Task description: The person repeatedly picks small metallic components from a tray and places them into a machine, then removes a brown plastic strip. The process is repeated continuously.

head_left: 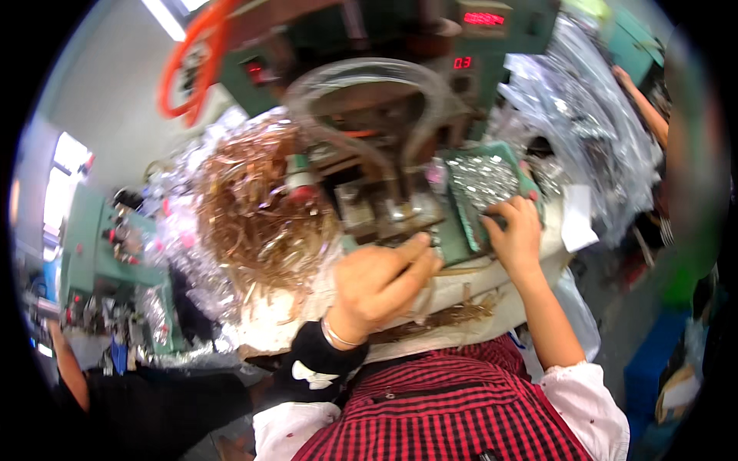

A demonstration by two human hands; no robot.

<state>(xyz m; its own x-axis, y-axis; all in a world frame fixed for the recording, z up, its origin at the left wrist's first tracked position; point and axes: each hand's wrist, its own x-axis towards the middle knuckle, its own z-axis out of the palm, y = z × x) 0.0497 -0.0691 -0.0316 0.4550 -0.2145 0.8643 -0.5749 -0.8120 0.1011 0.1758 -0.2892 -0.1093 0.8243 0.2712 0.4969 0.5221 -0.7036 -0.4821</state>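
The left hand (380,284) is curled into a loose fist just in front of the machine (369,115). Its thumb and first finger are pinched together, but I cannot tell if a small part is between them. There is a thin silver bracelet (338,336) on that wrist.

The right hand (513,230) rests on the near edge of a green tray (461,230). Its fingers are bent down into the tray, touching the little parts (483,180) there. I cannot tell if it has picked one up.

The tray sits to the right of the machine's middle, tipped up a bit. The parts in it are tiny, shiny and silver, all piled together.

The machine is big and green, with small red number lights and a clear hose looping over the front. An orange hose (192,61) curls at the far left. On the left lies a big tangle of thin copper strips (257,207). The bench (461,296) is pale and worn.

Shiny clear bags (584,115) are heaped on the right. Another person's arm (642,104) reaches in far right. More green machines (108,238) stand on the left.
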